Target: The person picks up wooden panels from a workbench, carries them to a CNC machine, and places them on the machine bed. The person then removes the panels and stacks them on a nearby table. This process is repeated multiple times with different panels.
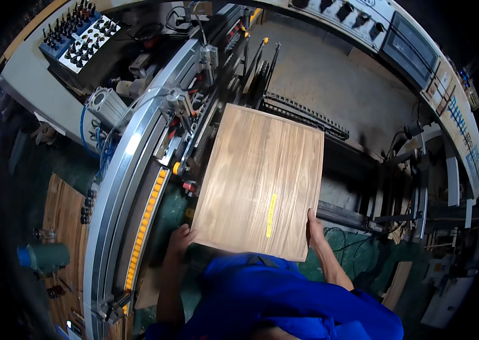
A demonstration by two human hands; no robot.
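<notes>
Pinching the near left corner of the wooden board (251, 175), the left hand (181, 238) has its fingers curled in close; blur hides how firmly they press. The right hand (315, 231) flanks the board's right edge toward its near end, thumb side along the rim; its other fingers are mostly hidden, so their spread underneath can't be told, though it seems to hold that edge. Both grips sit near the person's end, so an unsupported far end could dip and twist out of them. Blue clothing (273, 294) lies right at the board's near edge and might snag if the person leaned in. Left of the board runs a row of yellow rollers (146, 224); a sideways swing could pinch the left fingers there. Beyond the board's far edge, a black chain (307, 116) could scuff or catch the rim if it were pushed on too low.
</notes>
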